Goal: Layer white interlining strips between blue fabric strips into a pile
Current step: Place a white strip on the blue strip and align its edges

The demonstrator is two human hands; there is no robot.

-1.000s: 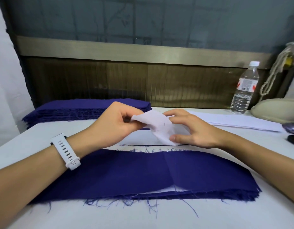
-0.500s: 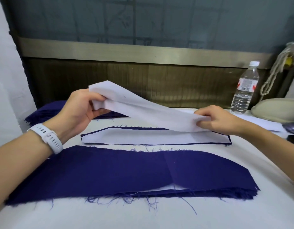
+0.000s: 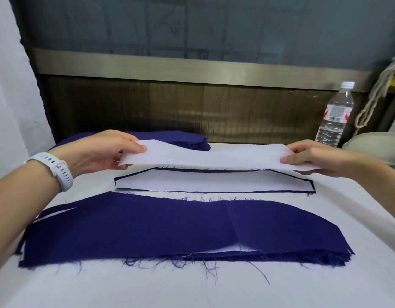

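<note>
head view. the left hand [image 3: 103,152] and right hand [image 3: 312,157] each pinch one end of a white interlining strip [image 3: 214,157], thumbs on top and the other fingers underneath, mostly hidden by the strip. the strip is held stretched, with a slight sag, above the bench [image 3: 192,290]. just beneath it a second white strip [image 3: 214,183] lies on blue fabric that shows only as a thin dark border; its far edge is hidden behind the held strip. nearer the viewer lies a pile of blue fabric strips [image 3: 170,227] with frayed threads. a sliver of white shows at its near edge, and the number of layers cannot be told. a far stack of blue fabric [image 3: 181,138] is partly covered by the left hand and the strip. a white watch [image 3: 56,170] sits on the left wrist. at right a water bottle [image 3: 334,121] stands upright. beside it a cord [image 3: 374,101] and a pale rounded object [image 3: 374,145] are cut off by the frame edge.
</note>
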